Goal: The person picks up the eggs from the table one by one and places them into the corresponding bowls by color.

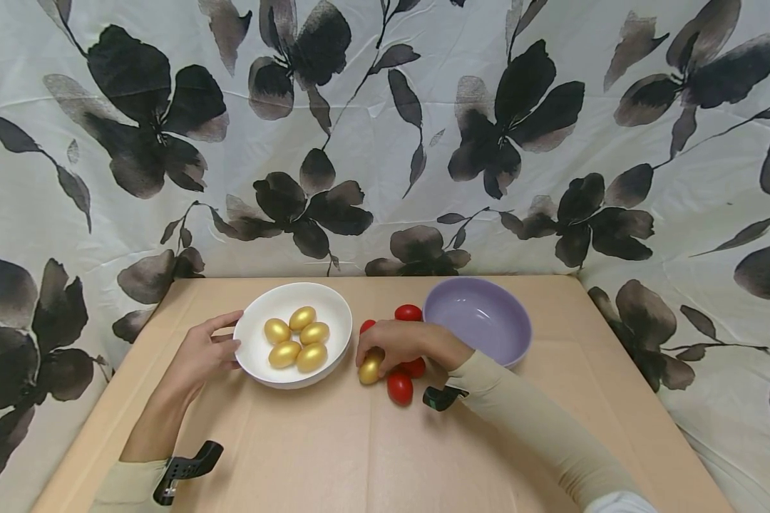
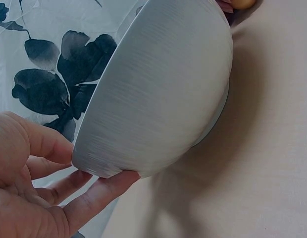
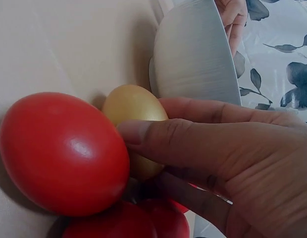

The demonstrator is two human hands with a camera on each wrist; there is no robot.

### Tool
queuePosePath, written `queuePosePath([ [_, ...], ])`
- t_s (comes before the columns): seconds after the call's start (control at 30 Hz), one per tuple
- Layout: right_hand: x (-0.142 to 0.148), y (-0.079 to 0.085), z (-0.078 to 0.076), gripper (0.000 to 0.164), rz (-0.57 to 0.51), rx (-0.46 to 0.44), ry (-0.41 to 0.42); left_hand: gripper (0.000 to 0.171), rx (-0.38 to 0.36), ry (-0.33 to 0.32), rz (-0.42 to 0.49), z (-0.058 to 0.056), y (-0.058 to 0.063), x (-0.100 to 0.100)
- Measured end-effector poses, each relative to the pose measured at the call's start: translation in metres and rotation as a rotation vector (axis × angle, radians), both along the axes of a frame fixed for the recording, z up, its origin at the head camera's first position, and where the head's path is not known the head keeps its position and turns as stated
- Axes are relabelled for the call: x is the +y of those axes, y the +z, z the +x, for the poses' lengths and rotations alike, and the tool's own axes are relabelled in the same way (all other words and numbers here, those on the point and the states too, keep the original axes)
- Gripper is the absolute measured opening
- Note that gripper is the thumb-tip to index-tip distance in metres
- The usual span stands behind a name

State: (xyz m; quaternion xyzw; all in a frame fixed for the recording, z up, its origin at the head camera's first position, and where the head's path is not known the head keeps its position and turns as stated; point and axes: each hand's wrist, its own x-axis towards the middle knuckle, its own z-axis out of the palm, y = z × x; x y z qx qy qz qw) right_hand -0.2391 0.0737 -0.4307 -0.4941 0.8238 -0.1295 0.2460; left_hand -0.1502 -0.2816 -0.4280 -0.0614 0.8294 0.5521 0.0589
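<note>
Fingers (image 3: 193,144) of right hand (image 1: 401,345) curled around gold egg (image 1: 370,369), thumb across its upper side; egg resting on table (image 1: 334,456), just right of white bowl (image 1: 259,367). Fingers (image 2: 101,191) of left hand (image 1: 199,356) held nearly straight against left wall of white bowl, bracing rather than clutching.

Ordered by size:
- Table: tan, flat; backed by floral cloth (image 1: 385,128).
- Purple bowl (image 1: 510,342): right of centre, nothing visible inside.
- White bowl: holding four gold eggs (image 1: 295,338), packed close together.
- Red eggs (image 1: 400,388): four visible, clustered under and around right hand, one touching the gripped gold egg in right wrist view.
- Gold egg: smallest item of concern, half hidden beneath fingers.

Advice for this step: grip best kept low on egg's sides, since smooth shell likely to slip. Lift straight up before moving sideways, to avoid nudging neighbouring red eggs into a roll. Left hand best left firm on rim, bowl being light and liable to slide. Gentle release advisable, near remaining free space inside bowl.
</note>
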Motion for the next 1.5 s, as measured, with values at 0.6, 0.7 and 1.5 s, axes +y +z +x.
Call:
queuePosePath([
  [0.6,0.008,0.010,0.001,0.038,-0.077,-0.035,0.030,0.064,0.011,-0.005,-0.005,-0.001,0.000,0.000],
  [0.7,0.009,0.012,0.001,0.036,-0.102,-0.036,0.048,0.064,0.011,-0.011,0.002,0.000,0.000,0.000],
  [1.5,0.009,0.030,-0.004,0.031,-0.196,-0.092,0.049,0.063,0.007,-0.016,0.017,0.000,0.000,-0.001],
])
